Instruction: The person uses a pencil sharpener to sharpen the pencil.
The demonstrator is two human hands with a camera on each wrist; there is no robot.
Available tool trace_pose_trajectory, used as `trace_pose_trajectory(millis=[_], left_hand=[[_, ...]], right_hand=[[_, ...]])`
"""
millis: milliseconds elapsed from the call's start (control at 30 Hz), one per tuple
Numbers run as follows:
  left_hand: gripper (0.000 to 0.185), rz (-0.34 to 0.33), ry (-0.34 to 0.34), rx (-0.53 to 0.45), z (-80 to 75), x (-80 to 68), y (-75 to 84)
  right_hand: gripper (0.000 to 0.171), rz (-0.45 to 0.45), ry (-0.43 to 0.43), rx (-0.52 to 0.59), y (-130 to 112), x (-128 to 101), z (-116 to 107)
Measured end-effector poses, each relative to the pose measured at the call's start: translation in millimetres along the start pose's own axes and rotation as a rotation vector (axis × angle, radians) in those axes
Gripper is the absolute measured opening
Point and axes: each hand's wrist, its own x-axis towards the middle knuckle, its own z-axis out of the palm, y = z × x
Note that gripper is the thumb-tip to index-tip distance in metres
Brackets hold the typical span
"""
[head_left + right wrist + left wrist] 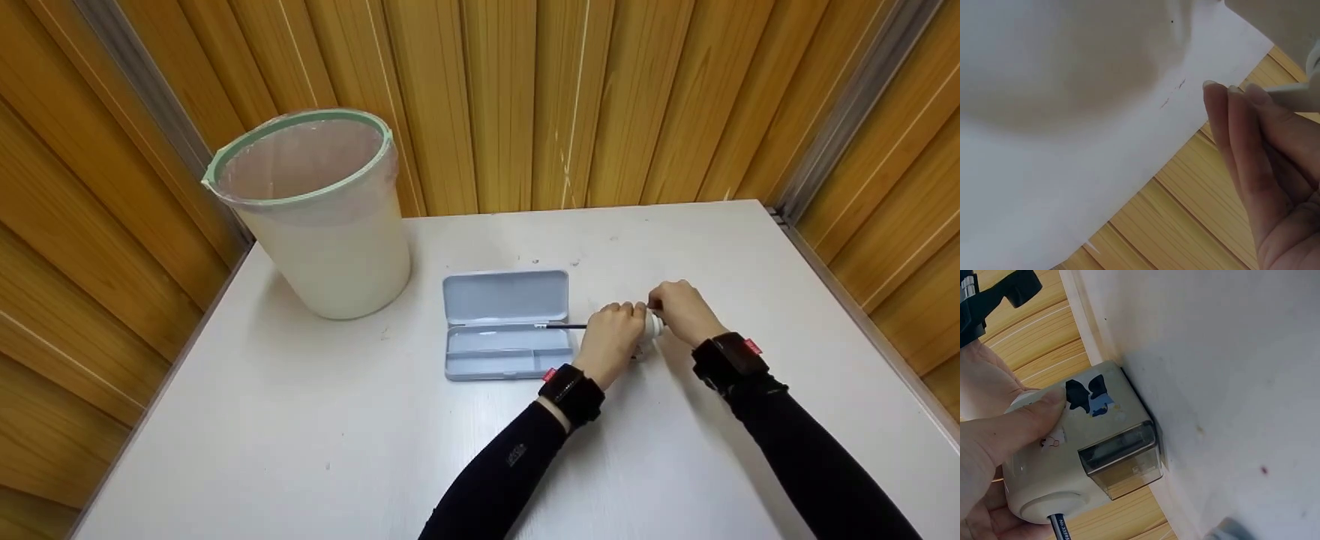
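My left hand [613, 334] grips a white pencil sharpener [1067, 472], its thumb on the side that carries dark stickers. A see-through shavings drawer [1129, 467] faces the left wrist camera. From the sharpener's round front sticks a dark pencil [1059, 527], which points left in the head view over an open light-blue pencil case [506, 296]. On the sharpener's other side, my right hand [684, 311] pinches the white crank handle [1292, 97] between thumb and fingertips. In the head view the left hand hides most of the sharpener.
A tall cream bin [337, 255] with a green rim and a clear liner stands at the back left of the white table [262, 435]. Behind the table's far edge rises a wood-patterned wall [495, 105]. The pencil case has divided compartments.
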Motion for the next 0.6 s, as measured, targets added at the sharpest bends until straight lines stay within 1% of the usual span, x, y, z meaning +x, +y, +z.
trace_pose_trajectory(millis=[100,167,267,400,500,600], left_hand=[[0.030,-0.007,0.010,-0.010,-0.4,0.4,0.9],[0.027,-0.007,0.018,-0.010,-1.2,0.1,0.6],[0.028,-0.009,0.026,-0.013,-2.0,-1.1,0.1],[0.027,-0.019,0.027,-0.008,-1.5,-2.5,-0.6],[0.024,-0.020,0.030,-0.010,-1.4,-2.1,0.0],[0.026,-0.018,0.026,-0.004,-1.3,-0.8,1.8]], right_hand=[[0.006,0.000,0.007,-0.002,1.7,-1.1,0.2],[0.009,0.011,0.009,0.003,1.4,-1.3,1.6],[0.009,0.020,-0.021,0.005,1.9,-3.1,6.2],[0.010,-0.018,-0.071,-0.001,3.8,-7.0,12.8],[0.013,-0.044,-0.068,0.010,5.4,-9.6,14.2],[0.014,-0.057,-0.060,0.026,6.6,-11.9,12.1]])
